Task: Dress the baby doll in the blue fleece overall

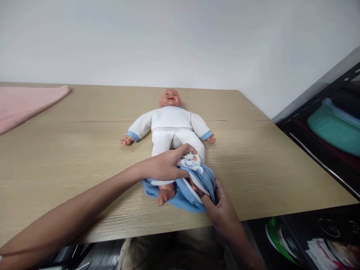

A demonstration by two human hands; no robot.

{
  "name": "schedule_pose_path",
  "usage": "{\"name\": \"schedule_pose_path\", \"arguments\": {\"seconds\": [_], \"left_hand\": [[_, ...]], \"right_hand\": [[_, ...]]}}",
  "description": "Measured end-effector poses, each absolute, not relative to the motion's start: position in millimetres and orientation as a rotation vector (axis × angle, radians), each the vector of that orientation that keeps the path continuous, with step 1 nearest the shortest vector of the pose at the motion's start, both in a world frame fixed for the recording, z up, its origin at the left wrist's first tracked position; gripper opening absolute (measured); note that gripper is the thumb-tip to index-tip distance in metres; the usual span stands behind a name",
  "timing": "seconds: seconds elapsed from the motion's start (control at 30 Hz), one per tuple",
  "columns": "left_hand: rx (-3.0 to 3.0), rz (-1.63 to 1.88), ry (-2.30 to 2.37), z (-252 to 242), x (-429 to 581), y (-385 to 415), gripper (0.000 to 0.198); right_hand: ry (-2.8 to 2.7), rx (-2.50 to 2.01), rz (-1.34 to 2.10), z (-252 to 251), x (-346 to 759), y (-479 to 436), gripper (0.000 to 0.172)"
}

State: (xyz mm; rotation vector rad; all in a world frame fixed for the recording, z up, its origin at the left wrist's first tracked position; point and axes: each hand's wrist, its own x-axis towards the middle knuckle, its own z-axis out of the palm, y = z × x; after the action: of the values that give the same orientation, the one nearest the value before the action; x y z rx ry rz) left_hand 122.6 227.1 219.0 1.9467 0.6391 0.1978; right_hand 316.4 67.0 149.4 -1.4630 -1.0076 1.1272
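Note:
A baby doll (171, 119) in a white top and white trousers with blue cuffs lies on its back, head away from me and feet near the table's front edge. A blue knitted garment (182, 197) with white trim and a printed patch is bunched around its lower legs. One bare foot (165, 194) sticks out; the other is mostly hidden in the cloth. My left hand (171, 163) reaches across the doll's shin and pinches the garment's printed part. Lower right, my right hand (218, 202) grips the garment's edge, thumb at its opening beside the hidden foot.
The doll lies on a light wooden table (98, 161). A pink cloth (26, 103) spreads at the far left. On the right stands a black shelf (317, 157) with a teal basin (334, 127). Assorted items, one with a green rim (272, 234), sit below the table's right edge.

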Motion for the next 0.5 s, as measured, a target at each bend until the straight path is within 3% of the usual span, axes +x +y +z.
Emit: {"name": "schedule_pose_path", "arguments": {"seconds": [0.17,0.3,0.37,0.5], "left_hand": [[1.837,0.22,0.529,218,123,226,0.062],[1.842,0.259,0.48,218,123,228,0.062],[1.849,0.315,0.478,218,124,231,0.053],[1.868,0.378,0.432,216,124,239,0.023]], "right_hand": [[-0.967,-1.347,1.095,135,314,66,0.039],[-0.905,-1.27,0.998,126,311,72,0.06],[-0.928,-1.276,0.951,128,313,78,0.064],[-1.085,-1.326,0.814,138,326,95,0.037]]}}
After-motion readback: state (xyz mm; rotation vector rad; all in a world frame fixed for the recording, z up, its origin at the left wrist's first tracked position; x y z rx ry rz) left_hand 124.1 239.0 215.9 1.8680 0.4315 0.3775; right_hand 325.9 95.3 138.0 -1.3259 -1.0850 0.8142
